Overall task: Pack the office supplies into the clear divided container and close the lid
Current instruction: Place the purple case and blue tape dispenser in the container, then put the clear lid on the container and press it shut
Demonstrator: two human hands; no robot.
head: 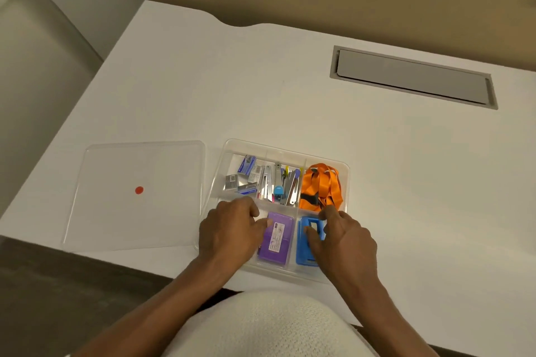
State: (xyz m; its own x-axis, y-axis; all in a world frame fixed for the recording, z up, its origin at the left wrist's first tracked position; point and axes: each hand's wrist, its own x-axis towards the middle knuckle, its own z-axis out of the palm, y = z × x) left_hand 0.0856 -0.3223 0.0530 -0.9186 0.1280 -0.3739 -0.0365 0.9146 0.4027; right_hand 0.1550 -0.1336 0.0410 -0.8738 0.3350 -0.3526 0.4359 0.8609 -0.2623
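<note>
The clear divided container [285, 148] sits near the front edge of the white desk. Its back compartments hold staple boxes [245, 175], metal clips with a small blue stapler [279, 185], and orange lanyards [320, 182]. A purple box [277, 240] lies in the front middle compartment and a blue item [304, 252] in the front right one. My left hand [229, 232] rests over the front left compartment, thumb touching the purple box. My right hand [342, 238] lies on the blue item, index finger at the lanyards. The clear lid [136, 197], marked with a red dot, lies flat to the left.
A grey cable hatch [412, 77] is set into the white desk [261, 95] at the back right. A tan partition wall runs behind the desk. The desk's front edge passes just below the container, with dark floor at the lower left.
</note>
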